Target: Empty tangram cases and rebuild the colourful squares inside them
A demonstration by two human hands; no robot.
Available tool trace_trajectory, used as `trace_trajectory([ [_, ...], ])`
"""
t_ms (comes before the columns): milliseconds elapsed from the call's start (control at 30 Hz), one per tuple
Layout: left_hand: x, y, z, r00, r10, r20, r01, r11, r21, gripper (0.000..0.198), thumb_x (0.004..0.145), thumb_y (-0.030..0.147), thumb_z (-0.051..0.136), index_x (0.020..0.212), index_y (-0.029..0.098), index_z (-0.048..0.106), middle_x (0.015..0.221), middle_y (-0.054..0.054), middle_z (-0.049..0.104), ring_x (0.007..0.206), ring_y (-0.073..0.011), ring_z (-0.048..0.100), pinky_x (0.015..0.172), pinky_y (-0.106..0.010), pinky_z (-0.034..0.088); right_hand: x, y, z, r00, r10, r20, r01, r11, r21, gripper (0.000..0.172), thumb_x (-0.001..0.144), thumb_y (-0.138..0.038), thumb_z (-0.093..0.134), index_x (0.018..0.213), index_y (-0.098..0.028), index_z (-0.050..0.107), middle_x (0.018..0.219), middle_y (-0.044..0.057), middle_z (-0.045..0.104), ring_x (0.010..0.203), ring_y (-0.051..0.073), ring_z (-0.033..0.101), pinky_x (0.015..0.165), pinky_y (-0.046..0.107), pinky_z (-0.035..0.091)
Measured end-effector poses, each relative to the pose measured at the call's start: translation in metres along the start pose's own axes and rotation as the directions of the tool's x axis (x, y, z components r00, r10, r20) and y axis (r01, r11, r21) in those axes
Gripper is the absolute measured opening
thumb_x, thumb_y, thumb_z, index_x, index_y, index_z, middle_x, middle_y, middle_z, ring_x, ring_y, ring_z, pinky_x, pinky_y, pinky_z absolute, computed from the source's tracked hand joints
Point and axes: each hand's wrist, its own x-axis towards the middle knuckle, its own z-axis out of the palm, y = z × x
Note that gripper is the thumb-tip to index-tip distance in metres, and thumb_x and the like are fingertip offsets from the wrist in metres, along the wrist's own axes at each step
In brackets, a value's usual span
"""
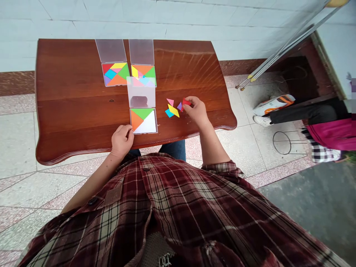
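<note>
My right hand (197, 109) pinches a red tangram piece (186, 102) just above the wooden table (69, 111). Left of it lie loose pieces: pink (170, 101), yellow (174, 110), blue (168, 113) and purple (179, 106). My left hand (121, 140) rests with curled fingers against the left edge of an open clear case (144, 120). That case holds a green and an orange triangle, with the rest of its tray bare white. Its clear lid (141, 92) stands open behind it.
Two more open cases filled with coloured pieces, the left one (115, 73) and the right one (144, 75), sit at the back of the table. Another person's legs and shoes (274, 105) are on the floor to the right, beside a wire ring stand (283, 142).
</note>
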Motion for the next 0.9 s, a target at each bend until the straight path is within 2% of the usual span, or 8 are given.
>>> trace_trajectory([
  [67, 0.0, 0.001, 0.0, 1.0, -0.003, 0.0, 0.003, 1.0, 0.004, 0.017, 0.087, 0.024, 0.047, 0.089, 0.021, 0.063, 0.087, -0.005, 0.065, 0.082, -0.02, 0.059, 0.078, -0.031, 0.048, -0.012, -0.012, 0.013, 0.988, -0.02, 0.15, -0.004, 0.988, 0.155, 0.035, 0.079, -0.031, 0.063, 0.112, -0.019, 0.062, 0.101, 0.005, 0.069, 0.085, 0.017, 0.062, 0.08, 0.036, 0.055],
  [133, 0.0, 0.001, 0.0, 1.0, -0.005, -0.003, 0.005, 1.0, 0.005, 0.017, 0.087, 0.024, 0.047, 0.089, 0.021, 0.063, 0.086, -0.005, 0.065, 0.082, -0.0202, 0.059, 0.079, -0.032, 0.048, -0.024, -0.024, 0.029, 0.946, -0.076, 0.315, -0.01, 0.965, 0.261, 0.041, 0.075, -0.03, 0.067, 0.114, -0.02, 0.062, 0.101, 0.003, 0.069, 0.079, 0.014, 0.06, 0.076, 0.031, 0.055],
  [233, 0.0, 0.001, 0.0, 1.0, -0.004, -0.001, 0.004, 1.0, 0.001, 0.016, 0.087, 0.024, 0.047, 0.089, 0.021, 0.063, 0.086, -0.005, 0.064, 0.081, -0.0202, 0.059, 0.079, -0.032, 0.048, -0.036, -0.038, 0.054, 0.883, -0.148, 0.445, -0.002, 0.948, 0.318, 0.041, 0.074, -0.023, 0.066, 0.115, -0.021, 0.061, 0.102, 0.002, 0.069, 0.077, 0.012, 0.059, 0.078, 0.03, 0.054],
  [333, 0.0, 0.0, 0.0, 1.0, 0.008, 0.002, -0.008, 1.0, -0.002, 0.017, 0.088, 0.024, 0.046, 0.089, 0.021, 0.063, 0.084, -0.005, 0.062, 0.079, -0.0195, 0.057, 0.077, -0.031, 0.047, -0.043, -0.044, 0.068, 0.869, -0.175, 0.463, 0.04, 0.957, 0.287, 0.039, 0.075, -0.017, 0.059, 0.114, -0.02, 0.061, 0.103, 0.003, 0.069, 0.078, 0.012, 0.06, 0.082, 0.031, 0.053],
  [433, -0.001, 0.0, -0.001, 1.0, 0.012, 0.007, -0.012, 1.0, 0.001, 0.016, 0.088, 0.023, 0.046, 0.088, 0.021, 0.062, 0.083, -0.004, 0.061, 0.078, -0.0191, 0.057, 0.077, -0.03, 0.047, -0.048, -0.047, 0.072, 0.867, -0.205, 0.454, 0.132, 0.973, 0.188, 0.03, 0.079, -0.016, 0.056, 0.109, -0.018, 0.062, 0.098, 0.003, 0.068, 0.079, 0.014, 0.06, 0.083, 0.031, 0.05],
  [600, -0.001, 0.002, -0.001, 1.0, 0.011, 0.003, -0.011, 1.0, -0.004, 0.016, 0.088, 0.023, 0.047, 0.089, 0.021, 0.063, 0.084, -0.005, 0.062, 0.079, -0.0197, 0.057, 0.078, -0.031, 0.047, -0.058, -0.053, 0.067, 0.847, -0.255, 0.466, 0.303, 0.952, -0.031, 0.019, 0.082, -0.014, 0.057, 0.099, -0.019, 0.065, 0.089, 0.004, 0.061, 0.085, 0.018, 0.056, 0.083, 0.03, 0.044],
  [800, 0.0, 0.002, 0.0, 1.0, -0.003, 0.013, 0.003, 1.0, 0.007, 0.017, 0.087, 0.024, 0.046, 0.09, 0.021, 0.063, 0.085, -0.005, 0.062, 0.08, -0.0198, 0.057, 0.079, -0.031, 0.048, -0.059, -0.055, 0.058, 0.782, -0.261, 0.566, 0.379, 0.92, -0.098, 0.022, 0.084, -0.013, 0.057, 0.102, -0.018, 0.067, 0.096, 0.005, 0.058, 0.087, 0.018, 0.055, 0.083, 0.03, 0.042],
  [900, -0.001, 0.001, 0.0, 1.0, -0.002, 0.009, 0.002, 1.0, 0.006, 0.017, 0.087, 0.023, 0.047, 0.091, 0.021, 0.064, 0.086, -0.005, 0.063, 0.08, -0.0199, 0.057, 0.079, -0.031, 0.048, -0.056, -0.058, 0.056, 0.778, -0.267, 0.569, 0.398, 0.91, -0.117, 0.021, 0.086, -0.012, 0.054, 0.1, -0.018, 0.068, 0.101, 0.007, 0.06, 0.092, 0.019, 0.057, 0.086, 0.031, 0.042],
])
